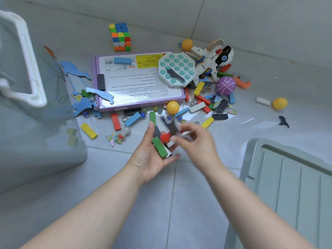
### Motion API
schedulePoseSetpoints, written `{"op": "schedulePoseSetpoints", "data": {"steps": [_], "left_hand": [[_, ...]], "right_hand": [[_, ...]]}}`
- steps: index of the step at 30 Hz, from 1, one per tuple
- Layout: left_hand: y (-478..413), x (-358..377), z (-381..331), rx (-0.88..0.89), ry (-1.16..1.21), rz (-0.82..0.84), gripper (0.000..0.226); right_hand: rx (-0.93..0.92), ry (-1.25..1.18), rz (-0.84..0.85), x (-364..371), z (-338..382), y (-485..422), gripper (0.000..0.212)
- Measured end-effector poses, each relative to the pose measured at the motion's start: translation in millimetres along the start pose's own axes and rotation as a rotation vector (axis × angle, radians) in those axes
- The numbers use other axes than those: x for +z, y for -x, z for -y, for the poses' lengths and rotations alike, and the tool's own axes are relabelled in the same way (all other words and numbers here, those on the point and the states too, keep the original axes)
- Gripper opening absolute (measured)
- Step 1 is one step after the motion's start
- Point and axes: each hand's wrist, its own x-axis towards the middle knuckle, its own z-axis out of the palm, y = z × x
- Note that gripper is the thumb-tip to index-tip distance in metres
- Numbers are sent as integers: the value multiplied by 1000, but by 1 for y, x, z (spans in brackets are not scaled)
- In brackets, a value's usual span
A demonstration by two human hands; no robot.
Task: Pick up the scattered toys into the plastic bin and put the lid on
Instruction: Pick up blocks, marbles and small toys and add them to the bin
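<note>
Grey floor (179, 194) is carrying scattered toys (199, 88); left hand (152, 159), fingers curling, is cradling a green block (159, 146); right hand (195, 139), blurred, is pinching a dark piece (172, 127) just above; plastic bin (36, 69) is standing at the left edge, lid (291, 177) near-right corner.

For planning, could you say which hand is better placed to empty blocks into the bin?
Left: the left hand holds the blocks, and the bin stands to its left.
</note>
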Motion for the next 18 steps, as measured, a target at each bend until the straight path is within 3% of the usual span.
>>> {"op": "schedulePoseSetpoints", "data": {"steps": [3,4,6,8,11,15,18], "left_hand": [[0,2,5,-28,-2,-33,38],[-1,2,7,-44,-2,-102,26],[-2,0,11,-67,77,-257,15],[-1,-5,13,-72,130,-334,12],[5,-8,12,-72,146,-347,12],[13,-10,6,-61,163,-266,16],[16,-14,5,-64,151,-215,18]], "right_hand": [[-10,102,210,15,-2,33,45],[-31,124,212,11,-3,33,48],[-87,214,49,-1,-10,17,37],[-82,420,-143,-14,-18,-8,34],[91,748,-100,-21,-37,-40,57],[136,625,-71,-15,-46,-60,40],[121,665,-49,-7,-46,-56,50]]}}
